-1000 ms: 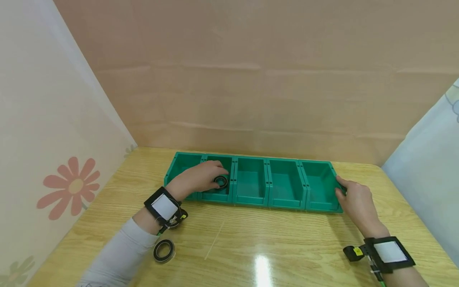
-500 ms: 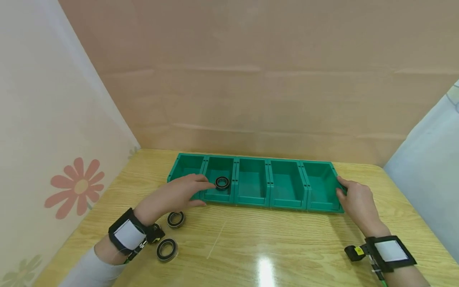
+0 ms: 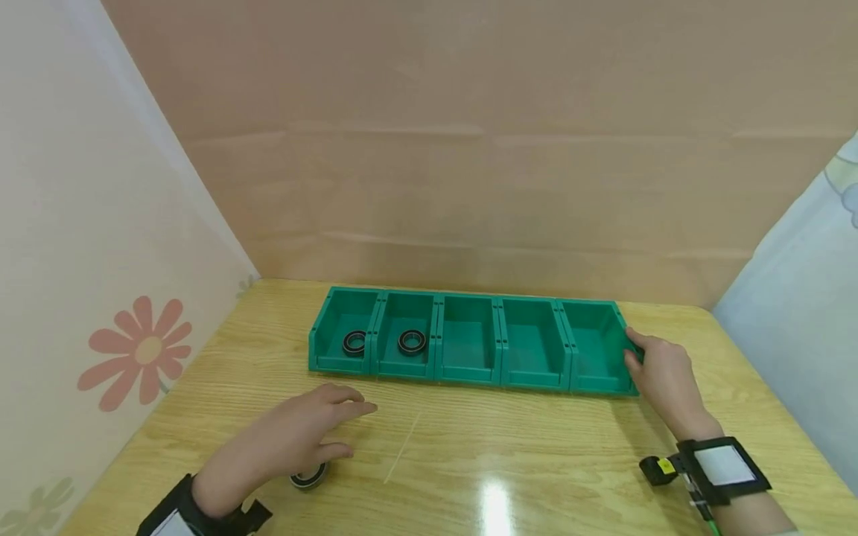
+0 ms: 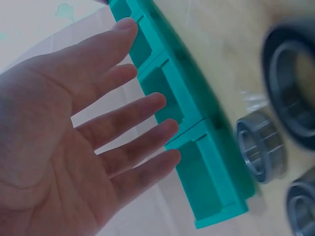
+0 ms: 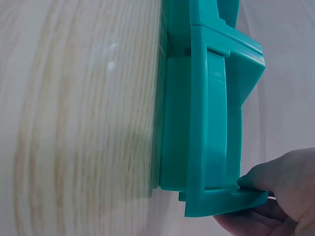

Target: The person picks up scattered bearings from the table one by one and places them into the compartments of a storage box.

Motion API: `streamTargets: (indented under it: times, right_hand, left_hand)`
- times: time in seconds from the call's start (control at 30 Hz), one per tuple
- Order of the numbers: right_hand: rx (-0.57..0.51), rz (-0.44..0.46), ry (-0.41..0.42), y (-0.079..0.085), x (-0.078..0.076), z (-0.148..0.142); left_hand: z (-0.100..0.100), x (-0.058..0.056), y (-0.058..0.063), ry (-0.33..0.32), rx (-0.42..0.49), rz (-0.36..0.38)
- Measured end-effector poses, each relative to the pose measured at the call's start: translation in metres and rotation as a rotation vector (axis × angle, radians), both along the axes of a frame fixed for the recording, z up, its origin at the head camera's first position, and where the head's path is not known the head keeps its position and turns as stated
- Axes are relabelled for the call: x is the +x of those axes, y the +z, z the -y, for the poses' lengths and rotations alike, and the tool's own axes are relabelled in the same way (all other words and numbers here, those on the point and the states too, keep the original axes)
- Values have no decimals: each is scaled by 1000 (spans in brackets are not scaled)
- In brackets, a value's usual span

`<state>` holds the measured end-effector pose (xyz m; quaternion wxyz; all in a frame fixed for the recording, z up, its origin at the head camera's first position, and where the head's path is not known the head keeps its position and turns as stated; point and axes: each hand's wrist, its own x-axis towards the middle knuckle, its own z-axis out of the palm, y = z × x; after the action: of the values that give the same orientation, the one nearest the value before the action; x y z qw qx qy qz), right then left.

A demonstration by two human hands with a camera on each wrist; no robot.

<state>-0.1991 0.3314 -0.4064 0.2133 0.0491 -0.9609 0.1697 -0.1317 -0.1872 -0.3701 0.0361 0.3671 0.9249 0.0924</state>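
Note:
My left hand [image 3: 302, 435] is over the table in front of the green bin row [image 3: 469, 376], fingers spread and holding nothing. Partly hidden beneath it is a ball bearing [image 3: 310, 479]. Three bearings show beside the hand in the left wrist view: a large bearing [image 4: 275, 73], a smaller bearing [image 4: 268, 147] and a bearing cut by the frame's edge [image 4: 298, 196]. One black-sealed bearing [image 3: 352, 344] lies in the leftmost bin, another bearing [image 3: 412, 342] in the second. My right hand [image 3: 666, 383] pinches the end wall of the rightmost bin, thumb inside, fingers outside.
The bins stand joined side by side near the back of the wooden table [image 3: 536, 461]. Behind them rises a brown paper backdrop [image 3: 469, 186]. A flower-printed sheet [image 3: 134, 223] hangs at the left and a pale sheet [image 3: 804, 275] at the right.
My left hand has let go of the bearing in the second bin and drawn back toward the front left, above the bearings on the table. My right hand keeps its grip on the bin.

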Motion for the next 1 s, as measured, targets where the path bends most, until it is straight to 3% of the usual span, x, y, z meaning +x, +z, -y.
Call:
streamTargets:
  times: [0.23,0.37,0.6,0.87,1.0]
  right_hand:
    - [-4,-13,17,2,-1,1]
    - [-8,5,0,2,0,1]
    - [3,-4,6,1,0,1]
    - [5,1,-2,1,1,2]
    - [5,2,-6,1,2,2]
  left_hand:
    - [11,20,-13,49,31,71]
    - [16,21,-18,65,29,104]
    - [26,26,-36,39,60,77]
    - [28,28,-40,77,33,172]
    - [30,29,-43,93,26,183]
